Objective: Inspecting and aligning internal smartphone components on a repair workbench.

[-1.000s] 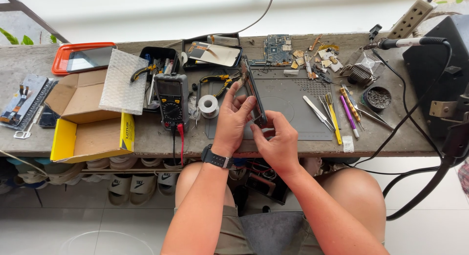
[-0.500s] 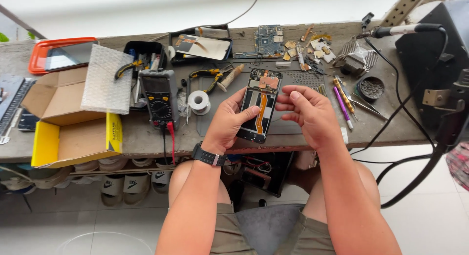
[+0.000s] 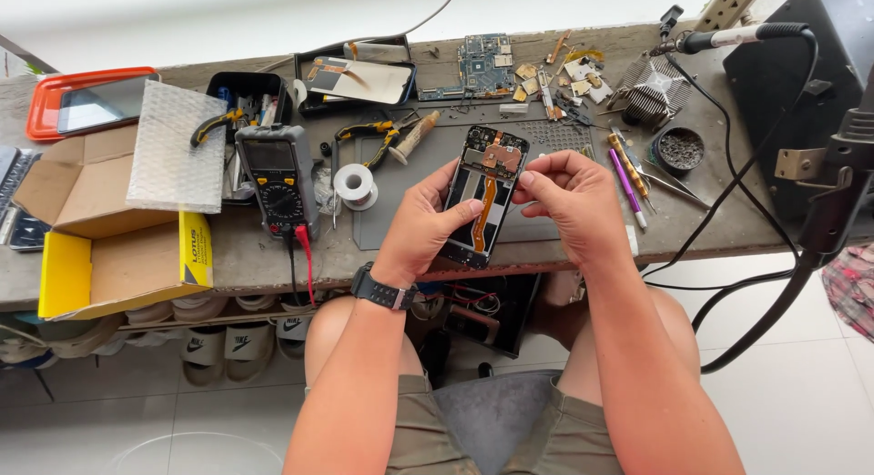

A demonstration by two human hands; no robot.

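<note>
Head view: both hands (image 3: 428, 222) (image 3: 564, 202) gripping opened phone (image 3: 487, 194), long axis upright, top slightly rightward.

grey workbench (image 3: 728, 229), white tiled floor (image 3: 783, 366)

Left hand (image 3: 421, 222) grips opened phone (image 3: 485, 194); right hand (image 3: 572, 202) pinches its upper edge.

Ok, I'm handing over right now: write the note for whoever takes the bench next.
Left hand: holds the opened phone by its left edge, above the grey mat.
Right hand: fingertips at the phone's upper right edge.
Done: back cover is off; boards and orange flex cable exposed.
Left: phone not reassembled.
Nearby: solder spool, multimeter, tweezers and loose circuit board on the bench.
</note>
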